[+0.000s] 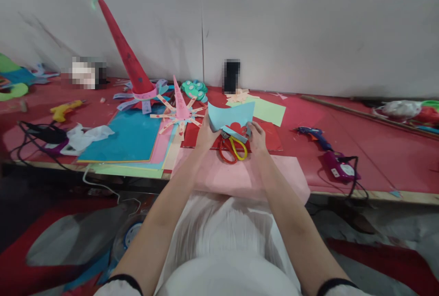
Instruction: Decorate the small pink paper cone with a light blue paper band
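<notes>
A curved light blue sheet of paper (pixel 230 115) is held up between my two hands in the middle. My left hand (pixel 206 135) grips its left edge, with the thumb on the near side. My right hand (pixel 257 137) has its fingers closed at the sheet's right end; the exact hold of the fingertips is partly hidden. The lower edge of the paper shows as a narrow strip. Just below it lies a pair of scissors (pixel 233 149) with one red and one yellow handle loop, its blades mostly hidden. Red card (pixel 270 138) and a pink sheet (pixel 222 174) lie underneath.
Coloured sheets (pixel 120 138) lie left, near a tall red cone (pixel 125 53) and a small pink cone (pixel 180 101). Glue guns, one yellow (pixel 65 110) and one blue (pixel 315 136), flank the work. A purple power strip (pixel 339 166) sits right; a partition (pixel 291 35) stands behind.
</notes>
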Available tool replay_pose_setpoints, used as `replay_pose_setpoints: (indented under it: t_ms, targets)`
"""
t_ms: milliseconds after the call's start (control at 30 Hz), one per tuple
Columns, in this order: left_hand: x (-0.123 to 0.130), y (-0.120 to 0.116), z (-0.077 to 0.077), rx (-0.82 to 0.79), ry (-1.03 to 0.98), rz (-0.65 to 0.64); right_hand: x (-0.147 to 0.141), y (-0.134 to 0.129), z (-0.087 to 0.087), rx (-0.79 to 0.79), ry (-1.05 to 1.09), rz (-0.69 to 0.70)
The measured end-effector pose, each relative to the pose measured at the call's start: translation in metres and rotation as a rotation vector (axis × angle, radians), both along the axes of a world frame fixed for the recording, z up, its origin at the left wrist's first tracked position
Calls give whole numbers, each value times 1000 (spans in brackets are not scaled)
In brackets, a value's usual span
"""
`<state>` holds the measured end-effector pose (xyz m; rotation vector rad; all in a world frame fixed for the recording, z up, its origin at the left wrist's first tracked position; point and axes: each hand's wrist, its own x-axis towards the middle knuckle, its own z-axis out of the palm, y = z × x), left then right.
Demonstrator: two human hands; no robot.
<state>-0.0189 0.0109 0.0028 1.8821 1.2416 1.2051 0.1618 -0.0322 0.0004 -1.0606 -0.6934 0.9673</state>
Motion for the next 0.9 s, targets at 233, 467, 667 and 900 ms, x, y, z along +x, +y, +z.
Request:
replay_pose_setpoints:
  t_ms: [233, 467, 667, 900]
  targets:
    - [-1, 0, 0, -76, -19, -56, 4, 1, -3, -5, -13, -99]
    - [-2, -1, 6, -121, -31, -27, 4, 1, -4, -10, -62, -160]
    - [-2, 0, 3, -140, -74, -38, 4, 1, -4, -15, -66, -164]
    - [0, -1, 5, -141, -132, -42, 6, 3, -8, -24, -46, -214]
